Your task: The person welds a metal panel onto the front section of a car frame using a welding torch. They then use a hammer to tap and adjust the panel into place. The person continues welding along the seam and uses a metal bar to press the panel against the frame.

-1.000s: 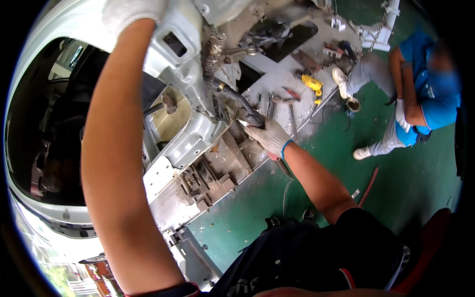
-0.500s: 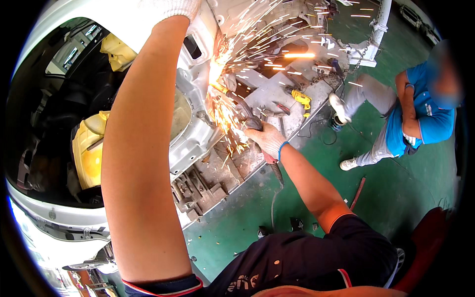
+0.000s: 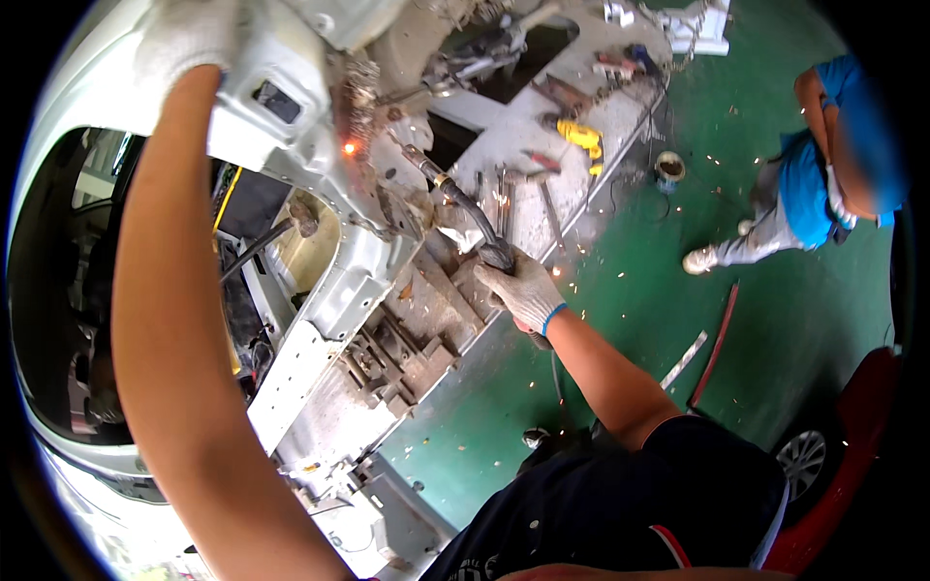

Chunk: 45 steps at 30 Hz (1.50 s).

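Observation:
My right hand (image 3: pixel 523 290), in a white knit glove with a blue cuff, is wrapped round the handle of a welding torch (image 3: pixel 469 205). The torch's curved neck points up and left, its tip apart from the metal. Left of that tip, a small orange spot (image 3: pixel 350 148) glows on the scorched seam of the white car body (image 3: pixel 291 121). My left hand (image 3: pixel 189 44), also gloved, is at the upper left against the car body. Its fingers are blurred and partly cut off by the picture's edge.
A yellow power tool (image 3: pixel 581 137), a hammer (image 3: pixel 550 198) and loose metal parts lie on the metal platform (image 3: pixel 605 107). A person in a blue shirt (image 3: pixel 804 198) stands at the right. A can (image 3: pixel 668 169) and a red bar (image 3: pixel 715 344) are on the green floor.
The large spray of sparks has died down to a glowing spot and scattered specks. The torch tip has come away from the seam. My left hand has shifted left in the view, which has itself moved.

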Available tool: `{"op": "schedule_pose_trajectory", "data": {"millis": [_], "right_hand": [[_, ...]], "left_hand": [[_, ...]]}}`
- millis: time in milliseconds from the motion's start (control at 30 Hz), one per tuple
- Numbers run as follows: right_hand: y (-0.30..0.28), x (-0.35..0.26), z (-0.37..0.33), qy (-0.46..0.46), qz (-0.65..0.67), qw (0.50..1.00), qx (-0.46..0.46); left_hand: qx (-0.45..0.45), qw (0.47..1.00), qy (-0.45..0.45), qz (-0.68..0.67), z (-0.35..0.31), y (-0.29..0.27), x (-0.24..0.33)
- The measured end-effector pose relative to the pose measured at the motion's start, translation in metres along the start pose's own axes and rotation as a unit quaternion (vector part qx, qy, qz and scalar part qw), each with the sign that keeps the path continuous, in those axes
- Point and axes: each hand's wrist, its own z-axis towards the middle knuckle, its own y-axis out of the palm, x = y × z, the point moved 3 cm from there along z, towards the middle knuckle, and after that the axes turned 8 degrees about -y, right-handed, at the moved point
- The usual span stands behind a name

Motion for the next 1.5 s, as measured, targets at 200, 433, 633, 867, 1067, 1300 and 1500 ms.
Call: {"op": "schedule_pose_trajectory", "data": {"millis": [200, 433, 633, 867, 1067, 1300, 1500], "right_hand": [[0.017, 0.015, 0.013, -0.049, -0.084, 0.990, -0.104], [0.031, 0.018, 0.064, -0.067, -0.040, 0.985, -0.152], [0.044, 0.008, 0.070, -0.053, 0.001, 0.984, -0.169], [0.014, 0.002, 0.074, -0.129, -0.199, 0.967, -0.094], [0.062, -0.035, 0.040, -0.004, -0.072, 0.983, -0.166], [0.049, -0.047, 0.041, -0.022, -0.152, 0.981, -0.117], [0.047, -0.037, 0.039, -0.016, -0.143, 0.982, -0.119]], "left_hand": [[0.027, 0.997, 0.026, 0.068, 0.026, -0.009, -0.017], [0.031, 0.997, 0.024, 0.062, 0.042, 0.004, -0.022], [0.033, 0.998, 0.027, 0.035, 0.036, -0.007, -0.019], [0.035, 0.999, 0.042, 0.000, 0.032, 0.038, -0.024], [0.108, 0.972, 0.028, -0.207, 0.033, 0.023, -0.022], [0.101, 0.990, 0.039, -0.092, 0.007, 0.014, 0.008], [0.057, 0.988, 0.067, -0.124, -0.005, 0.001, 0.008]]}}
